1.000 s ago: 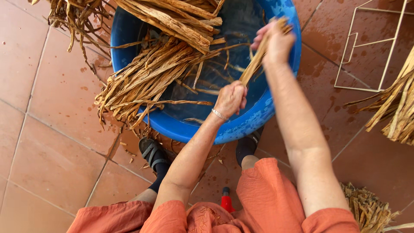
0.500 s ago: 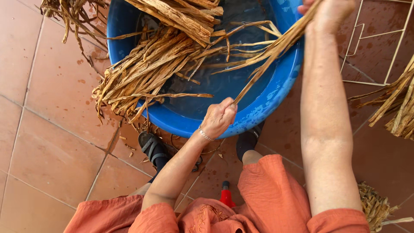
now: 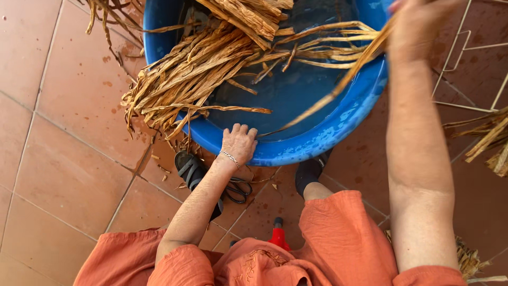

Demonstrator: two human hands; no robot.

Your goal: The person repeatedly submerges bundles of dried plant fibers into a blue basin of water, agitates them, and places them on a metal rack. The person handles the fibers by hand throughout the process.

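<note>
Straw-coloured and long, the dried leaf strip (image 3: 338,87) runs slantwise from your right hand (image 3: 418,24) at the top edge of the view down to the near inside wall of the blue tub (image 3: 323,140). Your right hand is blurred, so you cannot tell exactly how its fingers close, but the strip's upper end is caught in its grip. Your left hand (image 3: 239,143) rests on the tub's near rim, fingers spread flat and curled over the edge, clamped on nothing but the rim itself; a thin bracelet (image 3: 229,158) circles that wrist. Inside the tub, a heap of the same dry leaves (image 3: 211,58) lies across the far-left side and spills over the rim onto the tiled floor (image 3: 58,132). Just below the tub, a pair of scissors (image 3: 239,189) lies on the tiles beside your dark sandal (image 3: 188,167). Your orange clothing (image 3: 328,243) fills the bottom of the view. A white wire rack (image 3: 465,47) stands to the right, with more dry leaves (image 3: 489,140) next to it.
</note>
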